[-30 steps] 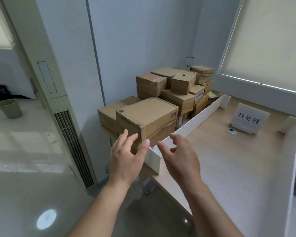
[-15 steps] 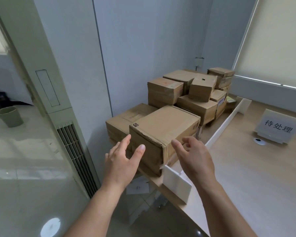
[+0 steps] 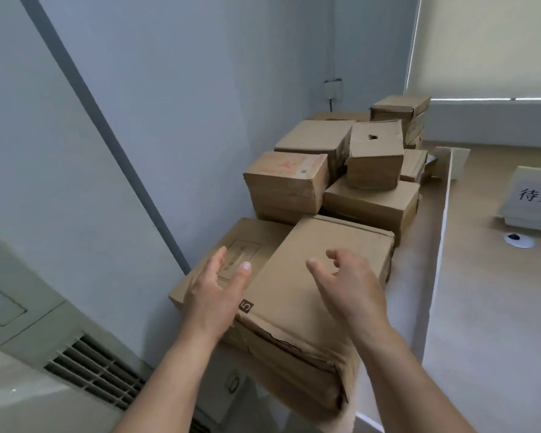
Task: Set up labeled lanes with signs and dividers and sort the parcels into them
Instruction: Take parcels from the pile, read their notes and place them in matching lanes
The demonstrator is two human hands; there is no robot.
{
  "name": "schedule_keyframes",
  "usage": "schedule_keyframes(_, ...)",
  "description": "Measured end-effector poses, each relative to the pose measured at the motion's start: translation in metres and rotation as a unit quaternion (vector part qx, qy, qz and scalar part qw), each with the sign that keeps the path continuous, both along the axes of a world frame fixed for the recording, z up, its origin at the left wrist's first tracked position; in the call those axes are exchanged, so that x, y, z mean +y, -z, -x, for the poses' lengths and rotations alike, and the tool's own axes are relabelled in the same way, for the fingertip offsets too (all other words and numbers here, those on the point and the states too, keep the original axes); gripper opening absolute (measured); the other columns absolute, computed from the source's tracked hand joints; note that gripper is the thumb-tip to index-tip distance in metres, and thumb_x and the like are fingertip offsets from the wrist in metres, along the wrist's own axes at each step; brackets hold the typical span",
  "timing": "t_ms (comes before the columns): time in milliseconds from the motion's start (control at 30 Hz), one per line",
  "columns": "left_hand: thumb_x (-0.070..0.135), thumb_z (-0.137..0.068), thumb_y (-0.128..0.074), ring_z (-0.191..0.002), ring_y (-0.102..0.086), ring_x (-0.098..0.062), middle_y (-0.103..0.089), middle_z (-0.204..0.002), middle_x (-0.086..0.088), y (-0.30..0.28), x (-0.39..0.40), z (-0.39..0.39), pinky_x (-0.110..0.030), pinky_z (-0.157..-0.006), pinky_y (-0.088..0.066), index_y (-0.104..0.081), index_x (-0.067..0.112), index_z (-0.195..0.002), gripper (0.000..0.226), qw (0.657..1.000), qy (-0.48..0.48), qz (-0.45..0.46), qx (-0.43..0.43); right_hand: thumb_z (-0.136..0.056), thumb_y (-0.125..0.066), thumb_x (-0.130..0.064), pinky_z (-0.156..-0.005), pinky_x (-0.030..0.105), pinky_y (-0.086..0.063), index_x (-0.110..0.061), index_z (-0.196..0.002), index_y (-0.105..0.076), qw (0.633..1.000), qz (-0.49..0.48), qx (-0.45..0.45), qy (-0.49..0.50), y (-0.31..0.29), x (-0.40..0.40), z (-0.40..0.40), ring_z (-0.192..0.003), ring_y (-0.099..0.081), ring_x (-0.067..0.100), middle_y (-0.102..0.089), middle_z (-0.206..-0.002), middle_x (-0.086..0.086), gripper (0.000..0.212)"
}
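A pile of brown cardboard parcels [image 3: 350, 170] fills the table's left end against the wall. The nearest parcel [image 3: 313, 292], large and dented at its front corner, overhangs the table edge. My left hand [image 3: 214, 292] hovers open over its left edge, fingers straight. My right hand [image 3: 347, 282] hovers open above its top, fingers loosely spread. Neither hand grips anything. A long white divider [image 3: 438, 260] runs along the parcels' right side. A white sign [image 3: 534, 198] with black characters stands on the table at the right edge.
The wooden table [image 3: 494, 307] spreads to the right of the divider, with a small round cable hole [image 3: 518, 239] near the sign. A grey floor-standing air unit [image 3: 60, 348] stands at lower left. A window blind [image 3: 487, 45] hangs at the upper right.
Both hands have moved forward from the divider's near end to above the nearest large parcel. The view has swung left and closer to the pile.
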State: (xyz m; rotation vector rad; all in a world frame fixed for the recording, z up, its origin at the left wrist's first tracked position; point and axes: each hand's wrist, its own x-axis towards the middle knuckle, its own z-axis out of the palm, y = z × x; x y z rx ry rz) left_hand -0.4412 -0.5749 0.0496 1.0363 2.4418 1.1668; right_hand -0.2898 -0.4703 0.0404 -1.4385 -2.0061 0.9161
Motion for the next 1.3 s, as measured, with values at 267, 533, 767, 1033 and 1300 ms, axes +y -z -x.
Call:
schedule_keyframes(267, 0.046, -0.09, -0.052, -0.135, -0.036, -0.016, -0.043, -0.145, 0.005, 0.018, 0.017, 0.062, -0.037, -0.108, -0.03, -0.035, 0.03, -0.143, 0.059, 1.0, 0.005, 0.011, -0.024, -0.092, -0.046, -0.052, -0.096, 0.038, -0.046, -0.021, -0.138, -0.043, 1.0, 0.015, -0.024, -0.012, 0.003, 0.009, 0.07, -0.119, -0.051, 0.017, -0.049, -0.135, -0.001, 0.055)
schedule_keyframes(533, 0.044, -0.092, -0.051, -0.136, -0.035, -0.019, -0.039, -0.147, 0.002, 0.029, 0.033, 0.137, -0.035, -0.108, -0.03, -0.032, 0.025, -0.145, 0.06, 0.997, 0.061, 0.028, -0.034, -0.098, -0.041, -0.035, -0.096, 0.033, -0.04, -0.014, -0.138, -0.038, 0.999, 0.021, -0.042, 0.024, 0.002, -0.01, 0.148, -0.123, -0.045, 0.022, -0.044, -0.136, 0.005, 0.046)
schedule_keyframes(767, 0.045, -0.092, -0.049, -0.14, -0.027, -0.023, -0.029, -0.153, -0.001, 0.045, 0.054, 0.197, -0.04, -0.111, -0.027, -0.024, 0.024, -0.148, 0.065, 0.985, 0.137, 0.076, -0.068, -0.097, -0.043, -0.028, -0.114, 0.038, -0.027, -0.006, -0.147, -0.021, 0.986, 0.108, -0.064, 0.111, 0.022, -0.028, 0.224, -0.138, -0.026, 0.026, -0.027, -0.149, 0.01, 0.059)
schedule_keyframes(1033, 0.04, -0.092, -0.049, -0.139, -0.028, -0.03, -0.029, -0.153, -0.008, 0.092, 0.082, 0.223, -0.042, -0.113, -0.026, -0.023, 0.013, -0.148, 0.067, 0.965, 0.173, 0.17, -0.1, -0.091, -0.046, -0.026, -0.116, 0.043, -0.019, -0.002, -0.147, -0.016, 0.943, 0.207, -0.092, 0.242, 0.046, -0.016, 0.253, -0.142, -0.015, 0.032, -0.015, -0.155, 0.016, 0.068)
schedule_keyframes(1300, 0.037, -0.092, -0.048, -0.13, -0.04, -0.033, -0.043, -0.142, -0.015, 0.111, 0.066, 0.227, -0.041, -0.106, -0.035, -0.037, 0.007, -0.139, 0.057, 0.965, 0.131, 0.198, -0.114, -0.093, -0.041, -0.021, -0.113, 0.043, -0.021, -0.004, -0.149, -0.01, 0.938, 0.227, -0.081, 0.249, 0.054, -0.032, 0.248, -0.14, -0.017, 0.032, -0.016, -0.154, 0.015, 0.067)
